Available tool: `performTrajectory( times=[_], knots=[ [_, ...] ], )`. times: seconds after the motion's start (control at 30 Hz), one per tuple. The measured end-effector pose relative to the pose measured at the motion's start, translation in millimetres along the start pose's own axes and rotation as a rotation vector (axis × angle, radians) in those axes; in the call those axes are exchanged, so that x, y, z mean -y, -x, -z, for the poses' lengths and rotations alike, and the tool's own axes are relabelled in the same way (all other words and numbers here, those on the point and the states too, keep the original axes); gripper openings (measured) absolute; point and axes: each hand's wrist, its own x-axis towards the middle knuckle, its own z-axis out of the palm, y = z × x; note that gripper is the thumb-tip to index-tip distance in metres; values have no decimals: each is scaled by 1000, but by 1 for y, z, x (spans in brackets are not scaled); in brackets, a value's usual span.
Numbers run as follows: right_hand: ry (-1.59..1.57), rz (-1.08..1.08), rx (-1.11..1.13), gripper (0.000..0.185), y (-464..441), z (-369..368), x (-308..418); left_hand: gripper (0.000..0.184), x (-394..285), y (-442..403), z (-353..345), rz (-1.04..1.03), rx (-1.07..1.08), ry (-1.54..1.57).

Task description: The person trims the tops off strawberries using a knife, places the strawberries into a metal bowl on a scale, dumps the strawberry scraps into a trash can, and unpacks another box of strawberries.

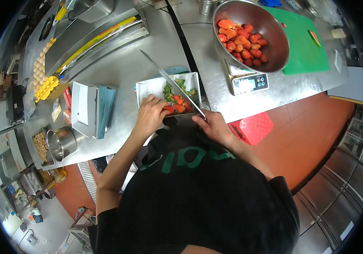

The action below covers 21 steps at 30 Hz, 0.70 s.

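My right hand (213, 126) is closed around the handle of a long knife (162, 73). Its blade slants up and to the left across a white box (146, 86). Inside the box lie green strawberry tops (168, 91) and several red strawberry pieces (179, 104). At the box's near left corner, my left hand (151, 108) pinches a red strawberry (170, 110) between thumb and fingers. The knife hides part of the box's contents.
A steel bowl (276, 46) of strawberries sits on a digital scale (249, 83), beside a green cutting board (302, 51). Leftward are upright boxes (84, 110), a steel pot (62, 144), eggs (38, 72) and a film roll box (101, 42). A red stool (255, 127) stands below.
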Motion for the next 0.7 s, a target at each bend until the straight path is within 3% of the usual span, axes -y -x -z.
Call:
performTrajectory(
  times=[0.07,0.13,0.27,0.33,0.37,0.43,0.47,0.5,0.57,0.7],
  knots=[
    [28,-9,5,25,1,-4,-6,20,1,-4,-1,43,75,-61],
    [85,153,-89,24,2,-8,-9,24,-1,-9,4,24,241,-119],
    [35,62,-44,24,7,0,4,25,4,-10,12,19,199,-57],
    [85,144,-94,24,11,-1,7,27,12,-6,17,106,-2,200],
    [79,141,-98,24,11,-5,4,27,13,-5,17,103,5,198],
    [118,415,-171,22,10,-14,1,25,13,1,18,575,33,990],
    [158,435,-123,20,12,-16,4,29,10,5,19,660,54,1041],
    [155,435,-124,20,13,-16,11,29,5,9,18,660,55,1038],
    [197,496,-123,20,14,-16,20,32,-6,15,12,535,57,1387],
    [229,470,-117,21,16,-16,17,33,-4,29,1,573,24,1489]
  ],
)
